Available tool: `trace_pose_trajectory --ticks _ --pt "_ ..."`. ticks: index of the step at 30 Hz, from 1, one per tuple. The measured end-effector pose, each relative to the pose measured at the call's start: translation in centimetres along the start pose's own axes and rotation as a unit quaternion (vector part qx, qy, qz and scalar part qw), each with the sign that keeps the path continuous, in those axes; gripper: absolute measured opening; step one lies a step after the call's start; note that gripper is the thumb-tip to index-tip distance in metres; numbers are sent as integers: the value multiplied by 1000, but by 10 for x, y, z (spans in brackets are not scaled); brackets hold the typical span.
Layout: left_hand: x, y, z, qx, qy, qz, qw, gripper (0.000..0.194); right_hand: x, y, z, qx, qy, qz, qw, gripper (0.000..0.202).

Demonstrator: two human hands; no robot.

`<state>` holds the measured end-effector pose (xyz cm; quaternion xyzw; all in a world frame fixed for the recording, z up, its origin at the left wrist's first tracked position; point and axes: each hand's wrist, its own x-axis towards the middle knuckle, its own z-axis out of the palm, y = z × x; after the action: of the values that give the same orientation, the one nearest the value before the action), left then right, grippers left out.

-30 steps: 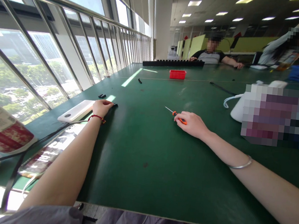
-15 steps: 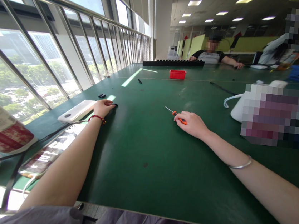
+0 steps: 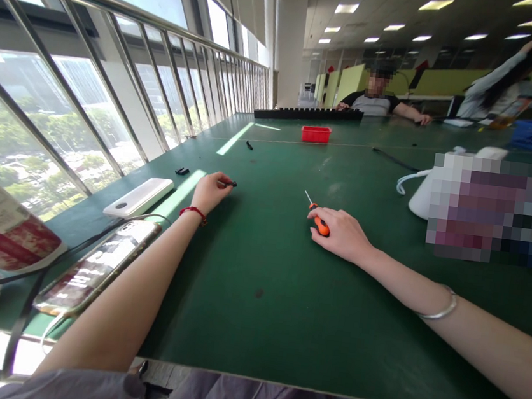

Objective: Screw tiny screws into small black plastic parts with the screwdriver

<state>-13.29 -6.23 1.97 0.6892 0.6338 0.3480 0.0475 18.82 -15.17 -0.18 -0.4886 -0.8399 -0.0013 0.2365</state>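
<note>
My left hand (image 3: 212,192) is closed on a small dark piece (image 3: 230,184) that juts out past the fingertips; its kind is too small to make out. Over the right half of the green table, my right hand (image 3: 341,234) grips an orange-and-black screwdriver (image 3: 320,222), its thin metal shaft pointing up and to the left. Left of my left hand lies a small black part (image 3: 181,171), and farther back is another small black piece (image 3: 249,146).
A white power bank (image 3: 140,197), a phone (image 3: 99,267) with a cable and a large cup (image 3: 1,220) line the left side. Toward the back are a red bin (image 3: 315,135) and a long black strip (image 3: 309,113). A white container (image 3: 423,195) stands right. Two people sit beyond.
My left hand has moved right, away from the power bank, carrying the small dark piece. My right hand has shifted slightly down, and the screwdriver has turned to point more steeply away.
</note>
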Motion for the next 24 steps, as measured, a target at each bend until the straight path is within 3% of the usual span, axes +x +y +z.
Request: trace_pose_trajectory --ticks 7,11,16,24 --pt "-30 86 49 -155 -135 186 961 16 0 3 -3 168 25 93 981 18" --pt "-55 117 64 -184 -170 242 937 14 3 9 0 191 55 106 974 21" --pt "-67 121 67 -171 -155 287 930 13 4 13 1 207 43 90 973 19" --pt "-66 118 68 -174 -137 290 931 13 6 19 4 221 20 78 972 19"
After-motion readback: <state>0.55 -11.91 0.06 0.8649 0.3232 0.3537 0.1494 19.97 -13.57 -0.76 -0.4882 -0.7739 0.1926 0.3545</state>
